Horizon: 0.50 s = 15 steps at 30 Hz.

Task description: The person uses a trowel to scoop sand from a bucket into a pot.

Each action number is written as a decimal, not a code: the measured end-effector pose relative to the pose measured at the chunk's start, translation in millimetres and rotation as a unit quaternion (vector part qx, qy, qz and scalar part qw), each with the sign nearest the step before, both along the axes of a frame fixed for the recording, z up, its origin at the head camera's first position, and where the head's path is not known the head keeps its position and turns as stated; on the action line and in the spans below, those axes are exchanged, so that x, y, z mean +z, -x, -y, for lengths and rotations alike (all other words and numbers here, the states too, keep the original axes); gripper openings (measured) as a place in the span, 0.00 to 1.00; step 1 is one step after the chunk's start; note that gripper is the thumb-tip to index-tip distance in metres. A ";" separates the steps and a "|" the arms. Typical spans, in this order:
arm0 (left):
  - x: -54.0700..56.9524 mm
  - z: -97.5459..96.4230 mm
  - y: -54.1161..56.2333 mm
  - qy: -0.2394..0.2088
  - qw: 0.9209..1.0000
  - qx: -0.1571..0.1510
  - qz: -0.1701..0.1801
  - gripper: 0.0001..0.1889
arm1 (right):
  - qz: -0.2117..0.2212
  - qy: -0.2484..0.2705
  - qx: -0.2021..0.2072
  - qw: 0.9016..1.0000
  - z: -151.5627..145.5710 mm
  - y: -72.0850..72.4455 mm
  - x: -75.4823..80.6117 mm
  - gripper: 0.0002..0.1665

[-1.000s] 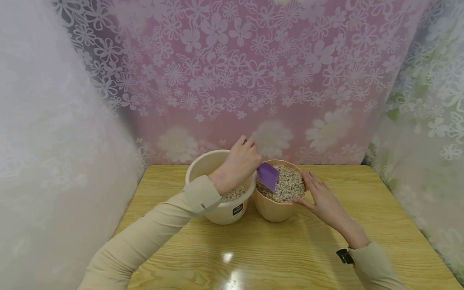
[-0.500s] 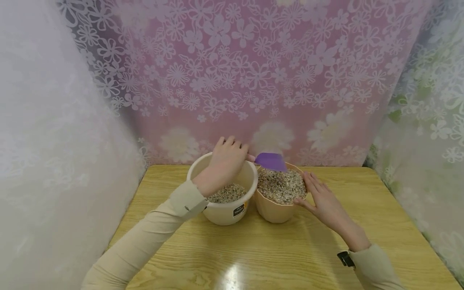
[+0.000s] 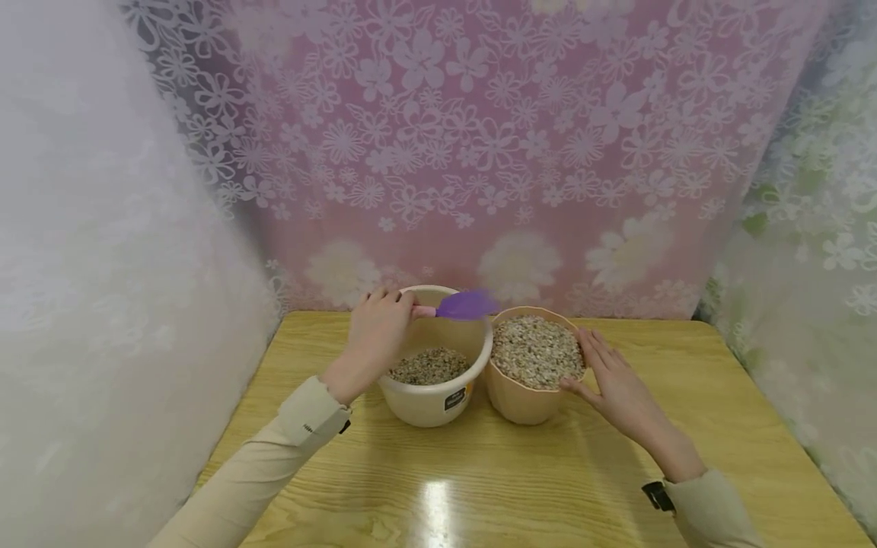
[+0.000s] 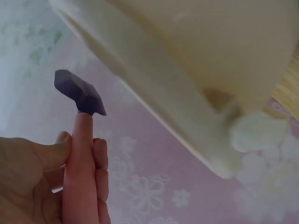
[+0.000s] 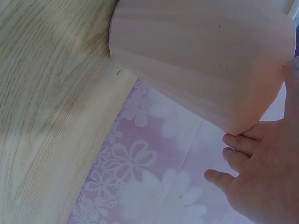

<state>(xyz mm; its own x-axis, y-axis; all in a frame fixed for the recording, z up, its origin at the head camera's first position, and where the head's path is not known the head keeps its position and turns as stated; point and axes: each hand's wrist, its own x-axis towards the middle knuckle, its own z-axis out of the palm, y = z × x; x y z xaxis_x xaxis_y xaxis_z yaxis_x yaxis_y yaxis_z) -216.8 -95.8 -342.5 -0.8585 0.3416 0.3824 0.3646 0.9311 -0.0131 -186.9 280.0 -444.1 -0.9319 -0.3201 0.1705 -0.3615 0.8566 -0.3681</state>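
Observation:
My left hand (image 3: 373, 339) grips the pink handle of a small garden trowel (image 3: 466, 306) with a purple blade. The trowel is above the back part of a cream bucket (image 3: 414, 407), its blade blurred and pointing right. Low inside the bucket lies some grey-tan gravel (image 3: 430, 367). To its right stands a peach faceted flowerpot (image 3: 524, 405), filled almost to the rim with the same gravel (image 3: 537, 350). My right hand (image 3: 620, 390) rests with extended fingers and spread thumb against the pot's right rim. In the left wrist view, thumb and fingers wrap the handle (image 4: 80, 168).
Both containers stand side by side near the back of a wood-grain table (image 3: 521, 487). A pink flowered curtain (image 3: 452, 152) hangs close behind them. Pale curtains (image 3: 123, 228) flank the table on the left and right.
My left hand has drawn back leftward with the trowel, from over the flowerpot to over the bucket. The gravel heap in the pot shows uncovered now. My right hand stays on the rim.

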 end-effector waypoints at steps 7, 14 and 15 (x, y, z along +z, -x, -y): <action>-12.6 12.0 -3.4 0.067 0.996 0.049 0.035 0.11 | -0.015 0.005 -0.001 1.000 -1.4 -2.1 -0.4 0.57; -40.0 8.5 4.3 0.100 0.992 0.047 0.058 0.19 | -0.014 0.002 0.001 1.000 0.3 -1.0 -0.7 0.57; -42.5 7.3 5.8 0.101 0.992 0.049 0.062 0.20 | -0.013 0.003 0.001 1.000 0.7 -0.9 -0.6 0.57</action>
